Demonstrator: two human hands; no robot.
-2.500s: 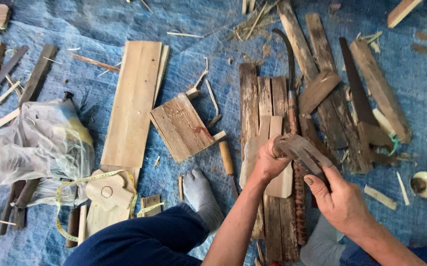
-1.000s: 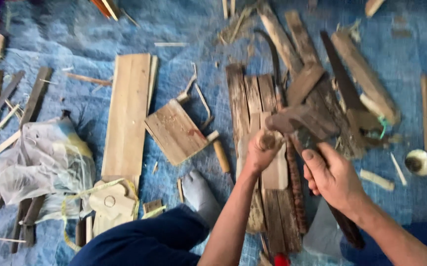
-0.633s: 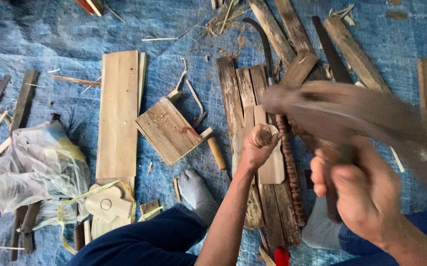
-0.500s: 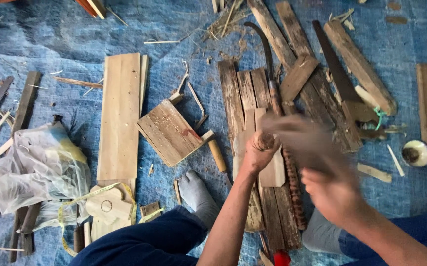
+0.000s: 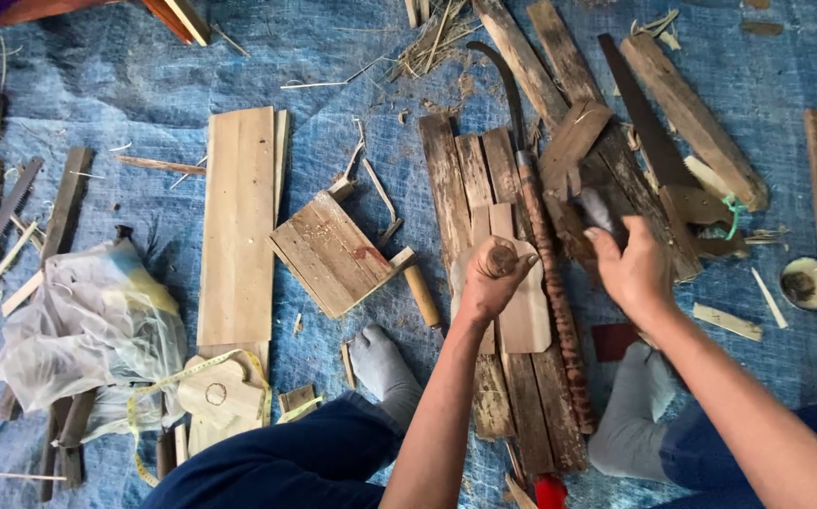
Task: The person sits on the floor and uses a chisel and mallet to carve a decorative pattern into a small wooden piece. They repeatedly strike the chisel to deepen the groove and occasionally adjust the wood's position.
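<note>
Chisel handle [image 5: 500,256] upright in left hand [image 5: 488,283], end toward camera.

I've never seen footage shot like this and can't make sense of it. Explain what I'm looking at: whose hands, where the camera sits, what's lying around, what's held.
There is no machine here. A person sits on a blue tarp, and the one camera is worn on their head, looking down, so the arms come in from the bottom edge.

The left hand closes its grip around the round end of a wooden handle, set upright on a pale shaped board. The right hand grips a dark tool, blurred, so I cannot tell its kind.

Under the hands lie weathered planks. Around them: a long pale plank, a small square board, a curved blade with a ridged handle, a saw blade, a clear plastic bag, a yellow tape measure and a small round tin. Feet in grey socks show below.
</note>
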